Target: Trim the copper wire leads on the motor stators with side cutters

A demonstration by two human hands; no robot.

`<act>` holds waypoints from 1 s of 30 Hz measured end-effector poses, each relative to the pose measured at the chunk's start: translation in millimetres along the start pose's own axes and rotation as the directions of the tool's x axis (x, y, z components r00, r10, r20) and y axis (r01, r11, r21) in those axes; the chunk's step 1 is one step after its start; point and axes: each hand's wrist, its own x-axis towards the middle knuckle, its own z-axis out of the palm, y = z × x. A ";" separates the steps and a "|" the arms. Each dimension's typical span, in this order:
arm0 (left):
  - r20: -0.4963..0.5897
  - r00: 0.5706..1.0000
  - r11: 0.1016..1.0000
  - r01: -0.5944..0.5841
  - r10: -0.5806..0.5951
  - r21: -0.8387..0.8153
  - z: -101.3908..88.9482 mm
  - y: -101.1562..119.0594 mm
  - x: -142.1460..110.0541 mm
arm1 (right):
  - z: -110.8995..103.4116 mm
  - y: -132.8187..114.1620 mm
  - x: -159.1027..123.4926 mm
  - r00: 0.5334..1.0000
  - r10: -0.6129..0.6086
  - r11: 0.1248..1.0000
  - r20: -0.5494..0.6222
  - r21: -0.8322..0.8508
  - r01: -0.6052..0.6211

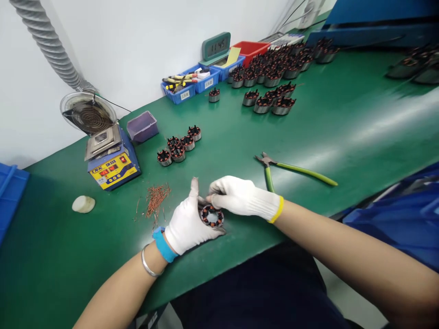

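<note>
My left hand [190,221], in a white glove with a blue band at the wrist, grips a motor stator [213,216] near the table's front edge. The stator is a metal ring with copper windings and black insulators. At its upper rim is my right hand [236,195], gloved in white with a yellow cuff. Its thumb and forefinger are pinched together; what lies between them is too small to make out. Green-handled cutting pliers [267,160] lie just beyond my right hand. Left of my left hand is a pile of copper wire scraps [157,201].
A solder pot [113,160] stands at the left, near a purple bin [142,127] and a white round lid [83,204]. Several stators [177,152] sit mid-table. More stators [270,68] crowd the back beside blue trays [185,91], a red bin [248,50] and a clock [216,45].
</note>
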 end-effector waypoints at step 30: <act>-0.058 0.971 0.955 -0.214 0.230 0.203 6.3 -5.7 2.9 | 30.7 13.0 -51.8 0.997 0.039 0.996 -0.067 -0.079 -0.044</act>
